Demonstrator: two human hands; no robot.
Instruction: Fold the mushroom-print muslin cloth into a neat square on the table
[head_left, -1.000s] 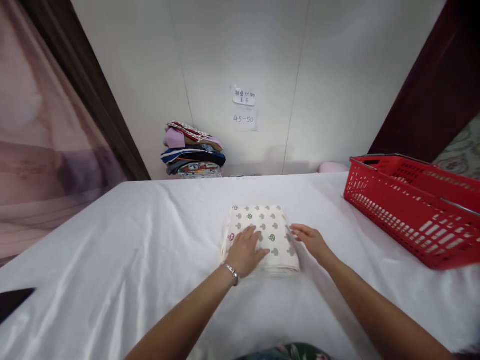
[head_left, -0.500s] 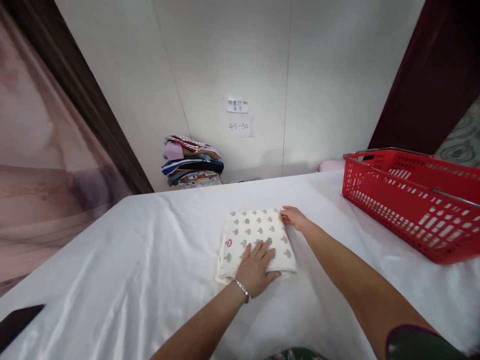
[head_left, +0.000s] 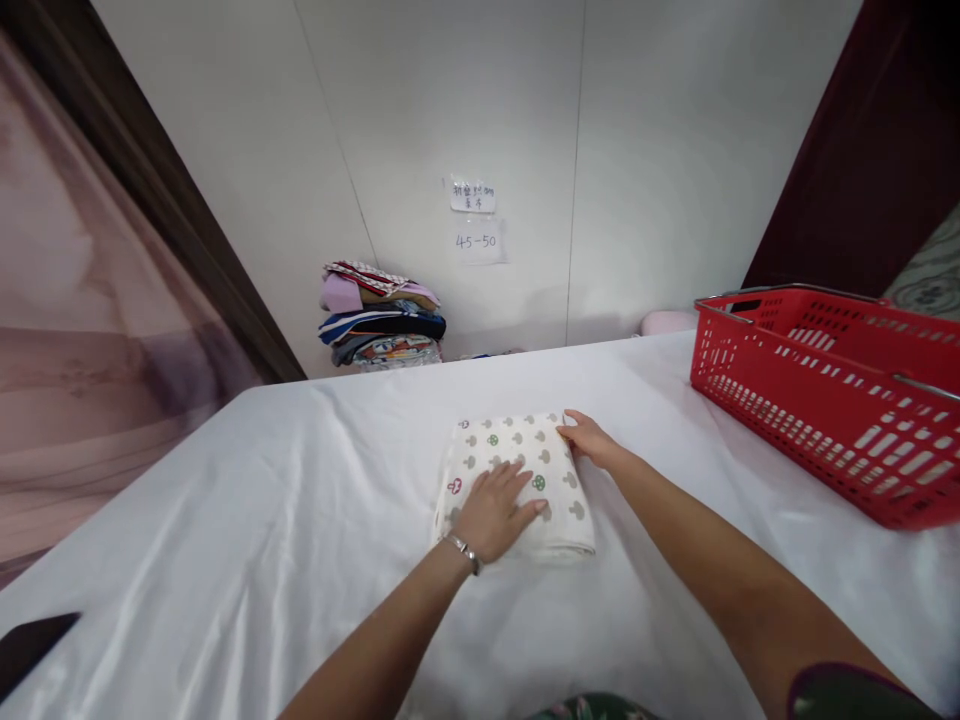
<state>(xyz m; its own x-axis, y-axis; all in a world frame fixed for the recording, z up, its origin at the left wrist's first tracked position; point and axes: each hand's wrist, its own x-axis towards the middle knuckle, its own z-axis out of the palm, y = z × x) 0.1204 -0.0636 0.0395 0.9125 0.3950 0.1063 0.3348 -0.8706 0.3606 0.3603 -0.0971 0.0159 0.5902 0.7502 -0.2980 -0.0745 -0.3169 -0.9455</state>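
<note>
A white folded cloth (head_left: pixel 517 455) printed with grey, green and red mushrooms lies on the white-covered table (head_left: pixel 315 560). My left hand (head_left: pixel 495 508), with a silver bracelet at the wrist, rests flat on the cloth's near left part, fingers spread. At the far right corner, my right hand (head_left: pixel 586 438) pinches the cloth's edge between its fingers. The cloth's layers show along its near edge.
To the right stands a red plastic basket (head_left: pixel 810 400) with metal handles. Behind the table is a stack of folded fabrics (head_left: pixel 382 315). A dark flat object (head_left: pixel 34 645) lies at the near left. A pink curtain (head_left: pixel 90 350) hangs on the left.
My left hand has slid left and slightly away from me across the cloth. My right hand stays at the far right corner, its fingers now closer on the edge.
</note>
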